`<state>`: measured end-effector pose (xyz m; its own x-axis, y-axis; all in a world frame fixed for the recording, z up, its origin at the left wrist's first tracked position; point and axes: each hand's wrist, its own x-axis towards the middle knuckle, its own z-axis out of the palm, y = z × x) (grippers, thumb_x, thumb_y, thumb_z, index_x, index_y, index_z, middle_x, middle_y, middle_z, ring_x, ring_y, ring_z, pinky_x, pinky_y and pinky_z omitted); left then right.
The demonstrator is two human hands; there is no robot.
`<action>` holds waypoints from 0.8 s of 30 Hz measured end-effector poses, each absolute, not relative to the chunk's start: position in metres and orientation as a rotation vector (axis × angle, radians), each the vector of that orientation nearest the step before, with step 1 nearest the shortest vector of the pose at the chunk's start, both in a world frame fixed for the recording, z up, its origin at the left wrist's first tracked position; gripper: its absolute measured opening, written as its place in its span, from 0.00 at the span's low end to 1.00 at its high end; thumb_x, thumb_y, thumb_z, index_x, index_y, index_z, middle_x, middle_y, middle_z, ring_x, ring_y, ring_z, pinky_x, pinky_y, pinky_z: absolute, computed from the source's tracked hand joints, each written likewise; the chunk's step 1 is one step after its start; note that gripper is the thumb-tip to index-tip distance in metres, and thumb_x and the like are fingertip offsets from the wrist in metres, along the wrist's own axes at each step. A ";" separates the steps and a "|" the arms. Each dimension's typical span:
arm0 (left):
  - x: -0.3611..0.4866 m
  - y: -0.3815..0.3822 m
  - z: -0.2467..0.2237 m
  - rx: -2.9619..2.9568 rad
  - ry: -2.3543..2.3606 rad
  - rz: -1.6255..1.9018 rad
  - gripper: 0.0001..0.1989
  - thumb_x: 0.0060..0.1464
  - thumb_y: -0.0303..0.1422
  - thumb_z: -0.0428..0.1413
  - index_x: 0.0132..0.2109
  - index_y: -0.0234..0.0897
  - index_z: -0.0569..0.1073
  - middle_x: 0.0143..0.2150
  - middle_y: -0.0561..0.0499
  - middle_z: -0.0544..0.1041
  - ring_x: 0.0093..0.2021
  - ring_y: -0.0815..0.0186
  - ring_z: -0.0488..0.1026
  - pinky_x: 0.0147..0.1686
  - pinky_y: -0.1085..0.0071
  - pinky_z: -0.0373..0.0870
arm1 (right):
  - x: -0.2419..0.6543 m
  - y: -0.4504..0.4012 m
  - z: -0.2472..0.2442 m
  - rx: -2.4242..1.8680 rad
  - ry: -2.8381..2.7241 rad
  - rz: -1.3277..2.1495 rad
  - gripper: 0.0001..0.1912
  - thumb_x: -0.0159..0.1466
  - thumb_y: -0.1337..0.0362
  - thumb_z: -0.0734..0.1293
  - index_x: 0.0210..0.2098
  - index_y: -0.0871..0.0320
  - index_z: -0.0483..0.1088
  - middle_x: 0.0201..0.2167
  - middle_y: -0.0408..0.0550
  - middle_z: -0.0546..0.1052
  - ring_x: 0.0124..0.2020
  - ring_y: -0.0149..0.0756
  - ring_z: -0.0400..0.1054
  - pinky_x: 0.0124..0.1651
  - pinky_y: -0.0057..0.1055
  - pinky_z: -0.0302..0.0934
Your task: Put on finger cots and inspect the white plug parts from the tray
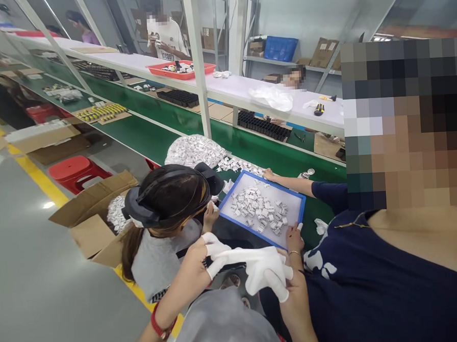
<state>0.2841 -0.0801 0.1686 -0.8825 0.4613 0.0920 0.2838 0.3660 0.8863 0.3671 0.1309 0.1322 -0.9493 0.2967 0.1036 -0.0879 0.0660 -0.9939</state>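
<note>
White glove (pixel 256 269): held just below the blue tray (pixel 229 194), left hand (pixel 197 267) fingers pinching its cuff. Right hand (pixel 292 290) fingers grasp its far end. Tray holds small white parts (pixel 259 207) on the green counter (pixel 250 147).

White gloves, blue tray, green belt.
The glove (pixel 256 269) pulled between both hands is plain white; a red band (pixel 160 325) circles the left wrist. The tray (pixel 229 194) has a bright blue rim around small white parts (pixel 259 207). The belt (pixel 250 144) runs deep green, the stool (pixel 75 171) red, the floor stripe (pixel 29 166) yellow, and the neighbour's shirt (pixel 372 286) navy with white print.
</note>
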 end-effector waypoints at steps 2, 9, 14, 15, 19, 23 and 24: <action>0.285 -0.082 0.169 0.654 2.405 1.606 0.13 0.56 0.40 0.57 0.28 0.37 0.78 0.49 0.40 0.75 0.48 0.57 0.72 0.48 0.67 0.67 | 0.368 0.133 0.134 -0.259 -2.113 1.798 0.12 0.58 0.54 0.71 0.32 0.56 0.81 0.48 0.58 0.77 0.42 0.43 0.75 0.44 0.34 0.72; 0.300 -0.074 0.175 -0.206 1.445 2.077 0.23 0.33 0.45 0.70 0.30 0.36 0.70 0.28 0.51 0.73 0.30 0.64 0.70 0.27 0.74 0.67 | 0.367 0.119 0.116 -0.192 -1.799 2.359 0.17 0.55 0.53 0.73 0.38 0.59 0.78 0.29 0.51 0.80 0.27 0.38 0.72 0.32 0.31 0.70; 0.300 -0.058 0.163 -0.214 1.526 2.048 0.23 0.35 0.39 0.69 0.38 0.37 0.69 0.23 0.59 0.68 0.21 0.71 0.62 0.21 0.76 0.60 | 0.356 0.109 0.139 -0.315 -2.016 1.813 0.09 0.59 0.59 0.70 0.31 0.58 0.80 0.30 0.50 0.80 0.30 0.34 0.75 0.36 0.23 0.72; 0.298 -0.054 0.156 -0.203 1.640 2.015 0.24 0.37 0.41 0.69 0.40 0.36 0.71 0.24 0.56 0.71 0.24 0.68 0.67 0.23 0.74 0.64 | 0.355 0.108 0.142 -0.273 -2.101 1.642 0.09 0.60 0.60 0.68 0.32 0.57 0.80 0.32 0.51 0.81 0.32 0.34 0.76 0.38 0.23 0.72; 0.295 -0.038 0.129 -0.121 1.948 1.992 0.22 0.37 0.43 0.67 0.37 0.32 0.77 0.33 0.43 0.79 0.42 0.52 0.75 0.43 0.62 0.72 | 0.358 0.102 0.133 -0.073 -2.397 1.206 0.16 0.64 0.65 0.60 0.35 0.61 0.80 0.29 0.56 0.79 0.35 0.39 0.77 0.44 0.29 0.74; 0.303 -0.026 0.115 -0.146 1.818 2.024 0.18 0.44 0.45 0.63 0.35 0.33 0.79 0.37 0.42 0.81 0.45 0.50 0.74 0.49 0.58 0.70 | 0.368 0.097 0.126 0.164 -2.590 1.273 0.16 0.62 0.69 0.58 0.28 0.62 0.78 0.32 0.61 0.78 0.34 0.40 0.77 0.40 0.31 0.75; 0.307 -0.025 0.114 -0.202 1.775 2.034 0.18 0.44 0.45 0.62 0.36 0.34 0.79 0.39 0.42 0.81 0.46 0.50 0.74 0.49 0.57 0.70 | 0.371 0.097 0.128 0.214 -2.629 1.295 0.16 0.62 0.68 0.59 0.30 0.63 0.79 0.35 0.63 0.79 0.36 0.42 0.77 0.41 0.32 0.75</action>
